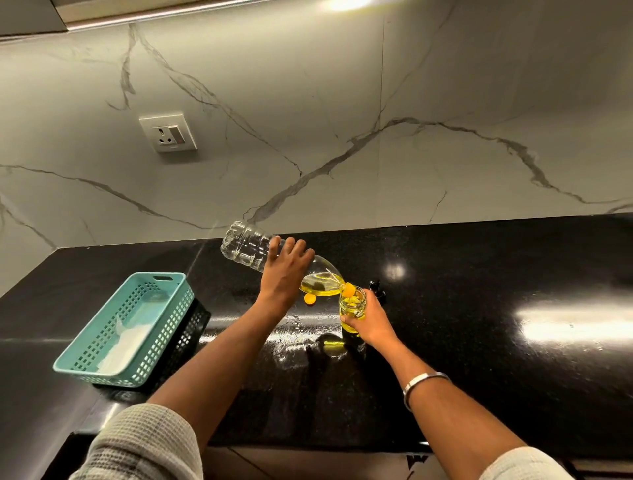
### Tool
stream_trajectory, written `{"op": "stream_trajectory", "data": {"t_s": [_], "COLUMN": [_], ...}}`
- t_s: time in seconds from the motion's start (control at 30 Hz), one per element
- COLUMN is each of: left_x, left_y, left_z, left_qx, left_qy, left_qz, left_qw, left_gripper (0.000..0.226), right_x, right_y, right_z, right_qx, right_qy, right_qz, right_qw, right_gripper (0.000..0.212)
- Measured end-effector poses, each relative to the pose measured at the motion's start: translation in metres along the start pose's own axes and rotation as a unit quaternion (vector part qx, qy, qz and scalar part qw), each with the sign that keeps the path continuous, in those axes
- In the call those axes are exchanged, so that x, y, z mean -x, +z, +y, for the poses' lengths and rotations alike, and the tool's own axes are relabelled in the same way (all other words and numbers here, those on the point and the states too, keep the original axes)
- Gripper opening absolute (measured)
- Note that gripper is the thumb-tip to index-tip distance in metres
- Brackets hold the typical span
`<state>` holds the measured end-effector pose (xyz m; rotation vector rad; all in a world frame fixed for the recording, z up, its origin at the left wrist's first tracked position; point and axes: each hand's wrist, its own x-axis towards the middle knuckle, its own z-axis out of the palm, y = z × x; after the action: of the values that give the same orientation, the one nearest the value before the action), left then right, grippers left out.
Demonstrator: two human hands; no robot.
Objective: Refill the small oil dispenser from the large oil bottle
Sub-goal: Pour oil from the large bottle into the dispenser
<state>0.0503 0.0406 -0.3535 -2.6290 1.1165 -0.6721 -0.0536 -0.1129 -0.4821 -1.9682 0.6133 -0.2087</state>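
Oil dispenser (352, 310) standing on the black counter (479, 308), right hand (371, 322) gripped around it. Large oil bottle (274, 257) tipped neck-down over its mouth, left hand (284, 274) clenched on the body. Orange cap (310, 299) lying just left, teal basket (126, 329) further left.

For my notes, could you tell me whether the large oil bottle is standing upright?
No, the large oil bottle is tipped neck-down over the small dispenser.

Grey-veined white marble wall (308, 120) across the upper frame, white socket (168, 133) at upper left, glossy black countertop (496, 291) below, lamp glare (346, 3) at top edge, bright reflections at right
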Motion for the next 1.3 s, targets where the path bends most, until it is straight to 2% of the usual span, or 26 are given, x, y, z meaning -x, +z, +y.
{"op": "stream_trajectory", "data": {"t_s": [0.1, 0.87, 1.3], "left_x": [0.000, 0.000, 0.002], "left_y": [0.000, -0.002, -0.010], "left_z": [0.000, 0.001, 0.002], "left_qx": [0.002, 0.007, 0.023], "left_qy": [0.002, 0.000, -0.003], "left_qz": [0.006, -0.005, -0.010], "left_qw": [1.000, 1.000, 1.000], "left_gripper": [0.047, 0.057, 0.042], "right_x": [0.000, -0.001, 0.000], "right_y": [0.000, 0.001, 0.002], "right_z": [0.000, 0.001, 0.001], "right_qx": [0.001, -0.001, -0.006], "right_qy": [-0.003, -0.005, -0.008], "right_qz": [0.004, 0.006, 0.012], "right_qw": [1.000, 1.000, 1.000], "right_gripper": [0.066, 0.064, 0.066]}}
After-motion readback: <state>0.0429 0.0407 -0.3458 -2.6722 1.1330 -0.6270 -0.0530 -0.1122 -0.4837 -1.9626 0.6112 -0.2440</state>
